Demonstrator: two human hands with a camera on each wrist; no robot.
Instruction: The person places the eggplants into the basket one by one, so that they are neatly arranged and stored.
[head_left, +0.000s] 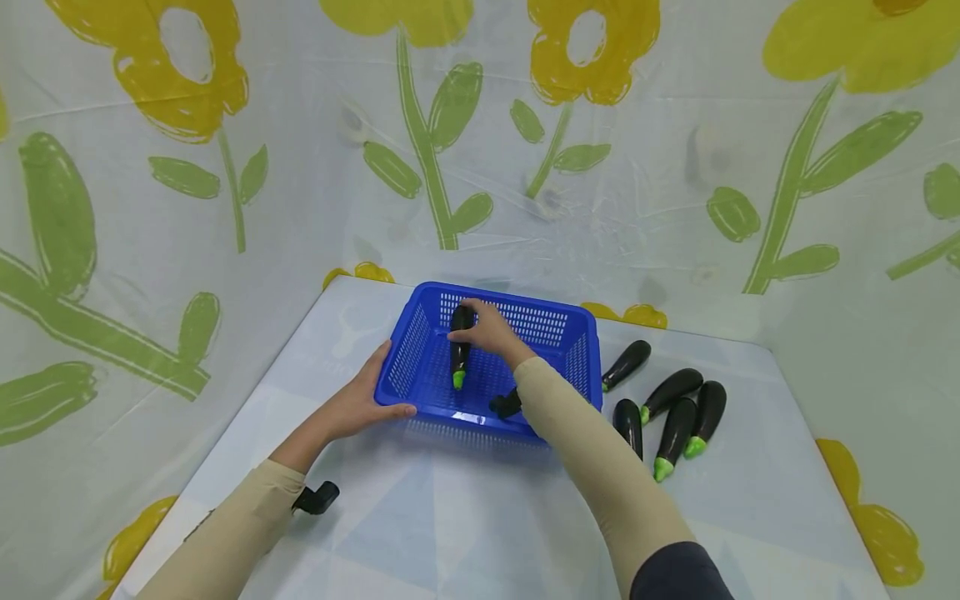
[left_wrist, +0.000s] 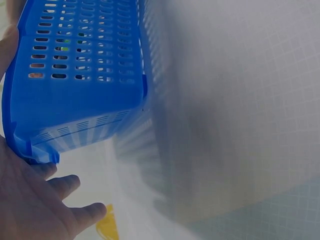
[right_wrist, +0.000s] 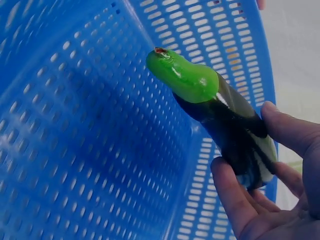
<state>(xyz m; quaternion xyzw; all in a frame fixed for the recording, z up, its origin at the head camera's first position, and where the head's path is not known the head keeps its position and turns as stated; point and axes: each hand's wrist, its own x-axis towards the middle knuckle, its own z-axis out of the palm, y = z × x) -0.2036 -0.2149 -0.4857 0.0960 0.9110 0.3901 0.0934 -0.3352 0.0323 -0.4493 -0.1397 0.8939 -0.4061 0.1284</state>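
A blue plastic basket (head_left: 427, 400) with slotted walls stands on the table. My right hand (head_left: 491, 329) is inside it, pinching a dark eggplant (head_left: 460, 346) by its rounded end between thumb and fingers. In the right wrist view the eggplant's green stem end (right_wrist: 187, 77) points away from the hand, above the basket floor. My left hand (head_left: 360, 404) rests against the basket's near left corner, thumb along the front rim and fingers along the left side. The left wrist view shows those fingers (left_wrist: 65, 186) spread and fairly straight beside the rim.
Several more eggplants (head_left: 677, 429) lie on the table right of the basket, one of them (head_left: 628, 362) close to its right wall. A flower-printed cloth (head_left: 525, 225) hangs behind and beside the table (head_left: 390, 517).
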